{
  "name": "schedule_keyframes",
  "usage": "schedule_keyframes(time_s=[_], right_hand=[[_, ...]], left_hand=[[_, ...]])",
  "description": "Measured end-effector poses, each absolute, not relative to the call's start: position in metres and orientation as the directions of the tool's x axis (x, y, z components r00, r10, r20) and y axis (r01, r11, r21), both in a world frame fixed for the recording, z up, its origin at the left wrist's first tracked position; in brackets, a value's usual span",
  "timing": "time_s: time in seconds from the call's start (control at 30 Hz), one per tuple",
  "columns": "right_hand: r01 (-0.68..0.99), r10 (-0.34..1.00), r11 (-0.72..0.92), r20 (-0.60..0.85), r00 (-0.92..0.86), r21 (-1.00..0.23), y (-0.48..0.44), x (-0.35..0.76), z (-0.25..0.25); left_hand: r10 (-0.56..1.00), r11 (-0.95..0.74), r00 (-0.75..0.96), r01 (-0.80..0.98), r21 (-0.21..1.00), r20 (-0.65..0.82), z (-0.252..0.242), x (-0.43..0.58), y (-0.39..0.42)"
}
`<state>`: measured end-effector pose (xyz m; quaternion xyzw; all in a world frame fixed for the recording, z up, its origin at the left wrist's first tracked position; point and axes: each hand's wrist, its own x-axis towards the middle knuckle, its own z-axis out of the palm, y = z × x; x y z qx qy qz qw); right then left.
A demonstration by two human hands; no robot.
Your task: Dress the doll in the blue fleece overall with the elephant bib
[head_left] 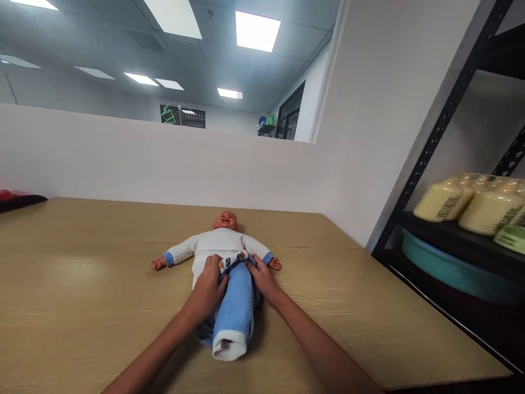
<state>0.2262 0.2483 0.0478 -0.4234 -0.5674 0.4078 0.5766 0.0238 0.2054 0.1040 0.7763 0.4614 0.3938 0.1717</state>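
A baby doll (225,220) lies on its back on the wooden table, head toward the wall and arms spread out. It wears a white long-sleeved top (217,239) with blue cuffs. Blue pants (234,298) cover its lower body, with a white cuff at the leg end nearest me. My left hand (211,282) is closed on the waistband at the left of the doll's middle. At the other side, my right hand (263,278) pinches the waistband too. A patterned strip of the waistband (233,260) shows between my hands. The doll's feet are out of sight.
The table (102,306) meets a low white wall (164,169) at the back. On the right, a black rack (426,148) holds several pale yellow bottles (441,201) above a teal basin (451,268). A red and black item (20,201) sits at the far left.
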Motion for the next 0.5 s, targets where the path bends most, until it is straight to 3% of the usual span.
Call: schedule_keyframes(time_s=[0.5], right_hand=[[-0.089,0.966,0.255,0.25,0.068,-0.963,0.272,0.209,0.053]], left_hand=[[0.886,-0.417,0.234,0.781,0.465,0.401,0.122,0.026,0.229]])
